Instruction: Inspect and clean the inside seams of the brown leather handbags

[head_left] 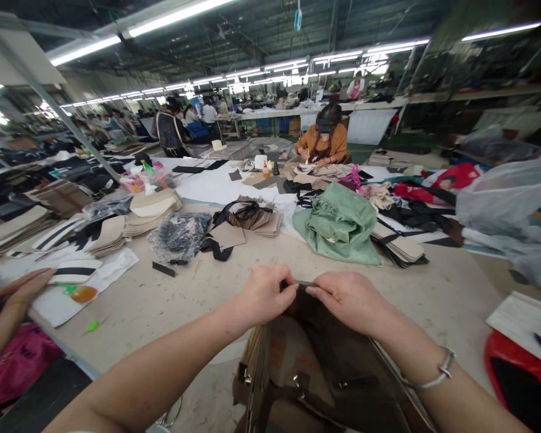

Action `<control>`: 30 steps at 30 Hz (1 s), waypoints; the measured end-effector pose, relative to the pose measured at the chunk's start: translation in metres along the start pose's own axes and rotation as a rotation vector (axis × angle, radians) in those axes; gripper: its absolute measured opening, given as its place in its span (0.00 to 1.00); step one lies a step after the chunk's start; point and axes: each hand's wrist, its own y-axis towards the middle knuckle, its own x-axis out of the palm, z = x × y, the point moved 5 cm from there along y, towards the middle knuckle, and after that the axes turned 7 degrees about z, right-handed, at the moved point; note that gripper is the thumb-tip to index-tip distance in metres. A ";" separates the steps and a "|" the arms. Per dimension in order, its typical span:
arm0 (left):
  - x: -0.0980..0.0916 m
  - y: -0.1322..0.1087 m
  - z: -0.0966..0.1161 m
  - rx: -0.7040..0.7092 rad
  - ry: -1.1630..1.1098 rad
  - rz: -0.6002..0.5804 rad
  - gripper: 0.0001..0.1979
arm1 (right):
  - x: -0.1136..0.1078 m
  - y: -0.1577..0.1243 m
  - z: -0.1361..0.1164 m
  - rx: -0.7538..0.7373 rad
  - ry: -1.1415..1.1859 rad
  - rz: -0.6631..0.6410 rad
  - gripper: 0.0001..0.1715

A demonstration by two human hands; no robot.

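A dark brown bag (315, 367) stands on the table's near side, its mouth spread toward me so the inside shows. Metal fittings and a small zip are visible on it. My left hand (270, 291) pinches the bag's far top edge between thumb and fingers. Close beside it, my right hand (347, 297) grips the same edge, thumb on the near side. A short stretch of the edge shows between the two hands. A bracelet circles my right wrist. The lower part of the bag runs out of view.
A green cloth bundle (338, 222), a plastic-wrapped bundle (180, 237) and stacked beige pieces (155, 207) lie across the table. At left, a co-worker's hands (22, 288) rest near a glue bottle (82, 293). A red stool (518, 367) stands right. Another person (327, 141) works opposite.
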 end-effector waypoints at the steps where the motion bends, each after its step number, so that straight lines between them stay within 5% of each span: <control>1: 0.000 -0.001 0.000 0.004 0.004 -0.001 0.03 | -0.001 -0.002 0.000 -0.013 0.028 -0.007 0.19; 5: 0.001 -0.003 0.001 0.017 0.028 -0.003 0.03 | -0.004 -0.005 -0.002 -0.040 0.138 0.005 0.18; 13: 0.001 -0.008 0.001 0.074 0.073 -0.011 0.04 | -0.004 0.007 -0.015 -0.072 -0.088 0.065 0.16; 23: -0.005 -0.008 -0.001 0.075 -0.018 -0.109 0.03 | 0.000 0.008 -0.016 -0.150 0.030 0.061 0.16; 30: -0.010 -0.007 -0.009 -0.065 -0.175 -0.169 0.17 | -0.003 0.008 -0.007 -0.181 0.140 0.038 0.15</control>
